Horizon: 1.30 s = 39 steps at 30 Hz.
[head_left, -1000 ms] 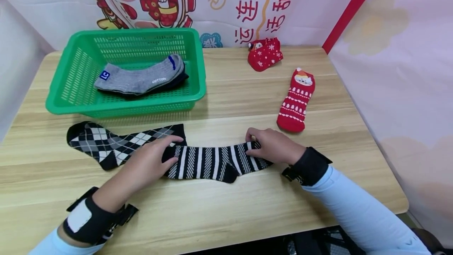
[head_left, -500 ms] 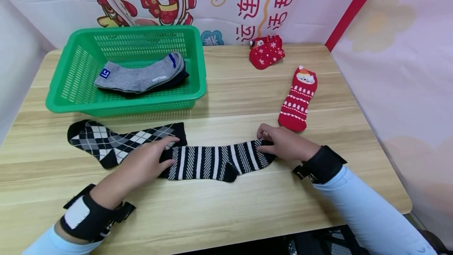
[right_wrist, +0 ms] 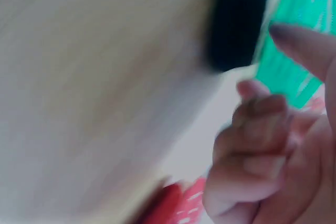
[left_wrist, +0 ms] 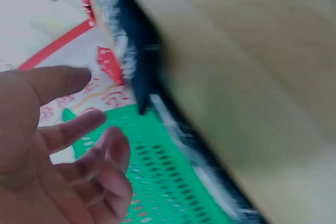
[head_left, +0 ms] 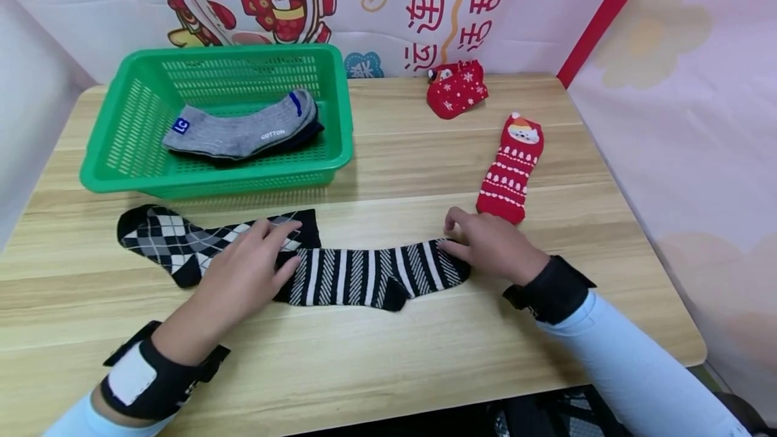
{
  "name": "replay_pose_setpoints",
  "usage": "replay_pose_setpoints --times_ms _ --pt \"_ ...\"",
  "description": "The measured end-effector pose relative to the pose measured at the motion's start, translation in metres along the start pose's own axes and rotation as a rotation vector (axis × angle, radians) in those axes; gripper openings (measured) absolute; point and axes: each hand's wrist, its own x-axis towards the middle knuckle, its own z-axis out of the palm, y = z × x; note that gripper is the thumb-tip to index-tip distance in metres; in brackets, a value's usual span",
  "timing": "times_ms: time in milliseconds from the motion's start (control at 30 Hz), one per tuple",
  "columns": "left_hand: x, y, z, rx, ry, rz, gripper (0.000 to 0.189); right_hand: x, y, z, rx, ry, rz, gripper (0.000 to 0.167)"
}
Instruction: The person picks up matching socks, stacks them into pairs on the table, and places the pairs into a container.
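Observation:
A black-and-white striped sock (head_left: 358, 278) lies flat across the table between my hands. My left hand (head_left: 243, 275) hovers at its black cuff, overlapping an argyle sock (head_left: 164, 235) in the head view. In the left wrist view the thumb (left_wrist: 68, 81) stands apart from the bent fingers, nothing between them. At the striped sock's toe is my right hand (head_left: 498, 246), its thumb tip over the dark toe end. The right wrist view shows its fingers (right_wrist: 257, 145) loosely curled and apart from the sock toe (right_wrist: 239, 24).
A green basket (head_left: 243, 184) at the back left holds grey socks (head_left: 237, 132) with a dark one beneath. On the right lies a red patterned sock (head_left: 510, 170), close to my right hand. A folded red snowflake sock (head_left: 456, 92) rests by the back wall.
My right hand has slid right along the striped sock to its toe, and its fingers have loosened. My left hand has lifted slightly from the cuff, fingers spreading. The striped sock lies almost unmoved.

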Motion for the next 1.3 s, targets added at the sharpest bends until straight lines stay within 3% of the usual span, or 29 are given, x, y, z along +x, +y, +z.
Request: replay_pose_setpoints --times_ms 100,167,267,367,467,600,867,1167,1300 --pt "-0.003 0.016 -0.001 0.021 0.083 0.094 0.054 -0.01 -0.026 0.004 -0.097 0.099 -0.077 0.038" --pt "-0.005 0.029 0.001 0.018 0.071 0.166 0.058 -0.016 -0.043 0.011 -0.16 0.117 -0.143 0.045" --pt "-0.011 0.047 0.011 0.029 -0.035 0.241 0.066 -0.023 -0.06 0.024 -0.23 0.057 -0.216 0.059" --pt "-0.017 0.057 0.024 0.055 -0.166 0.261 0.071 -0.026 -0.065 0.037 -0.275 -0.01 -0.236 0.068" --pt "-0.021 0.055 0.033 0.064 -0.26 0.24 0.072 -0.028 -0.062 0.045 -0.284 -0.063 -0.21 0.073" --pt "-0.025 0.046 0.034 0.045 -0.309 0.205 0.072 -0.031 -0.054 0.047 -0.239 -0.105 -0.17 0.075" --pt "-0.03 0.036 0.025 0.026 -0.29 0.231 0.07 -0.034 -0.047 0.043 -0.202 -0.116 -0.178 0.075" --pt "-0.03 0.032 0.024 0.012 -0.249 0.259 0.068 -0.033 -0.047 0.044 -0.194 -0.128 -0.168 0.075" --pt "-0.03 0.03 0.025 0.019 -0.26 0.262 0.069 -0.032 -0.047 0.048 -0.189 -0.138 -0.156 0.075"
